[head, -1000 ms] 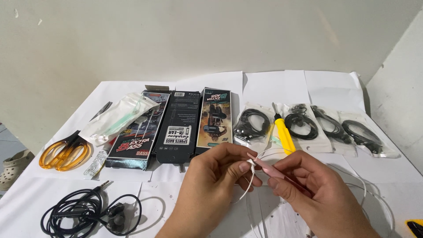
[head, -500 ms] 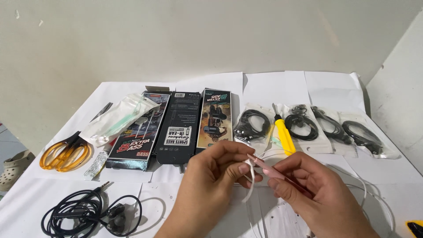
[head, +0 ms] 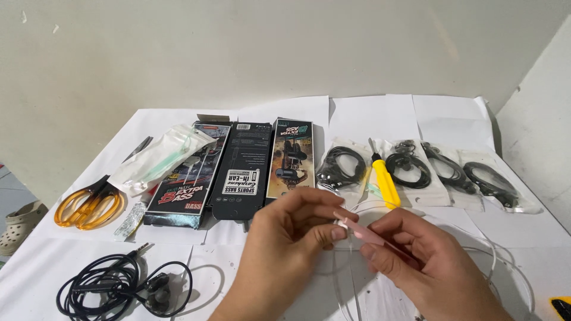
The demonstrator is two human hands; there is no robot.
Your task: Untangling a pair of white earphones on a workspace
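My left hand (head: pixel 291 238) pinches the end of a thin white cable (head: pixel 351 279) between thumb and fingers, low in the middle of the table. My right hand (head: pixel 425 261) holds a slim pink tool (head: pixel 364 232) whose tip meets the cable end at my left fingertips. The two hands touch there. The white cable loops away to the right (head: pixel 496 261) over the white paper and hangs down between my hands.
Three earphone boxes (head: pixel 238 169) lie behind my hands, with a yellow-handled screwdriver (head: pixel 385 181), bagged black cables (head: pixel 410 169), orange scissors (head: pixel 89 205), a plastic pouch (head: pixel 160 157) and a coiled black earphone (head: pixel 119 288) at front left. A wall rises at the right.
The loose white cable end that curled down below my left fingers is now drawn up and pinched against the pink tool. The hands stay in place.
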